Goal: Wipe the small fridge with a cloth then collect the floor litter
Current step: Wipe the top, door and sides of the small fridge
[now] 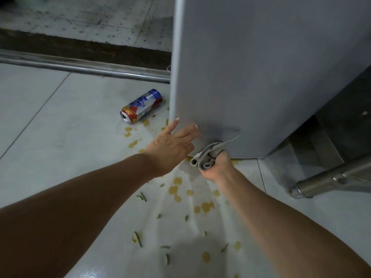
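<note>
Gripping a bunched grey cloth (208,155), the right hand (215,166) presses it against the lower front of the small grey fridge (261,77). The left hand (170,145) lies flat with fingers spread on the fridge's lower left corner. Below the fridge, the pale tiled floor (50,137) carries yellow spill spots (206,206) and green vegetable scraps (143,197). A drink can (141,106) lies on its side just left of the fridge; whether anything is in it cannot be told. A metal rail (80,66) runs left of the fridge.
</note>
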A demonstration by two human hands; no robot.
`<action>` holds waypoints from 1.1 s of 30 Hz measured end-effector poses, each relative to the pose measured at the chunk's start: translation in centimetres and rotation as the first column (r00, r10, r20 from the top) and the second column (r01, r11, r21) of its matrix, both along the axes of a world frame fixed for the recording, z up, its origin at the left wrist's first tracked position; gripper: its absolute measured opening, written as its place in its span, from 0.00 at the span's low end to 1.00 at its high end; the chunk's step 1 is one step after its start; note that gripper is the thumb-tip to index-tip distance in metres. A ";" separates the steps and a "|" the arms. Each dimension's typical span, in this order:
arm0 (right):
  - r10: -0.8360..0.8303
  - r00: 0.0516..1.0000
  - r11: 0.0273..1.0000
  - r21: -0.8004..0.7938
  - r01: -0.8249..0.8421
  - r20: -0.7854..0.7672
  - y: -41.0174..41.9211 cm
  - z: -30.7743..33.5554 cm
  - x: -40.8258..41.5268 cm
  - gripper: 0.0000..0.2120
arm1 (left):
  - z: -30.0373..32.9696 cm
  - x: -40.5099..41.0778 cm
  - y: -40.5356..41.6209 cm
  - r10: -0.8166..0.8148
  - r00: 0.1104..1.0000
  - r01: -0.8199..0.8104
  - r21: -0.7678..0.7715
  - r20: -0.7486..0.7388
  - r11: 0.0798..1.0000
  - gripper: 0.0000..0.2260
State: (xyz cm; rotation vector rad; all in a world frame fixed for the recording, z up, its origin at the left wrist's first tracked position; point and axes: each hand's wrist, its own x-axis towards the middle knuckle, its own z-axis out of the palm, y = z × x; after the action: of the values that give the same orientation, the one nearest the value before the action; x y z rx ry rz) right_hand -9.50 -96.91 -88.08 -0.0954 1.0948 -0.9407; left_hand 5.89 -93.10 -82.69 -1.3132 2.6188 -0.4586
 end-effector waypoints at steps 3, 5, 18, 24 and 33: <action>0.009 0.999 1.000 0.027 -0.010 0.053 0.3 -0.4 2.4 0.18 | 0.2 1.4 0.3 0.008 1.000 -0.008 0.003 0.011 1.000 0.22; 0.014 0.998 0.999 0.052 -0.017 0.060 0.5 -0.6 3.4 0.18 | 0.3 2.5 0.4 0.023 0.999 -0.023 -0.008 0.023 1.000 0.21; 0.118 0.988 0.992 0.041 -0.123 0.102 1.8 -1.2 9.0 0.23 | 0.5 7.4 0.9 0.052 0.998 -0.054 -0.067 -0.034 0.996 0.16; 0.273 0.943 0.961 -0.091 -0.260 0.189 2.2 0.2 8.7 0.24 | 1.6 7.7 1.6 0.055 0.996 -0.060 -0.074 -0.065 0.995 0.17; 0.255 0.600 0.771 -0.214 -0.599 -0.758 6.0 4.1 1.3 0.20 | 5.9 5.3 3.3 0.090 0.978 -0.118 -0.147 -0.187 0.982 0.22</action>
State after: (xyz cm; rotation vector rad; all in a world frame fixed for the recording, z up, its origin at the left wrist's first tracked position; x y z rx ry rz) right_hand -8.17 -90.91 -83.95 -1.1674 1.4208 -0.6746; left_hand 11.15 -89.80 -76.84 -1.6035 2.6856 -0.5651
